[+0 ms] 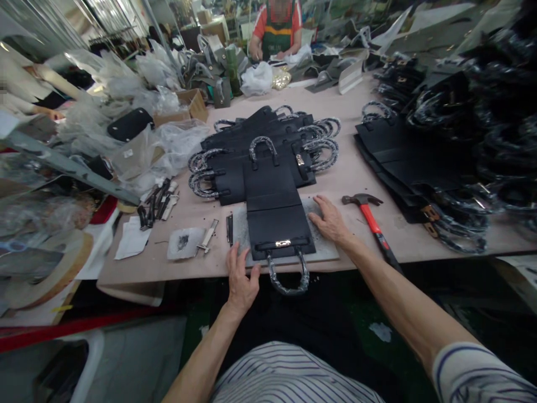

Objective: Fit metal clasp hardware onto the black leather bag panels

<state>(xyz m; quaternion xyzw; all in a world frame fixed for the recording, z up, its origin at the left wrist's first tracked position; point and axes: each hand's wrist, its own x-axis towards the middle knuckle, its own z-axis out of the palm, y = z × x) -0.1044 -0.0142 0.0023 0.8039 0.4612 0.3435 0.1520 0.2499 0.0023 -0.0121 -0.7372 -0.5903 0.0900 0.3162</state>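
Note:
A black handbag panel (274,224) with plastic-wrapped handles and a gold clasp lies flat on a grey slab (327,246) in front of me. One handle (289,290) hangs over the table's near edge. My left hand (242,282) rests at the slab's front left edge, fingers apart, beside the panel's lower left corner. To the right of the panel, my right hand (329,220) lies on the slab with its fingers stretched out. Neither hand holds anything. Beyond, the panel's far end overlaps a pile of similar black panels (229,173). A claw hammer (369,218) with an orange handle lies right of my right hand.
Left of the slab are a small dish of dark bits (183,242), a metal tool (207,238) and several dark tools (157,204). More black bag panels (411,151) are heaped at the right. Plastic bags (146,151) crowd the left. A person (277,33) works across the table.

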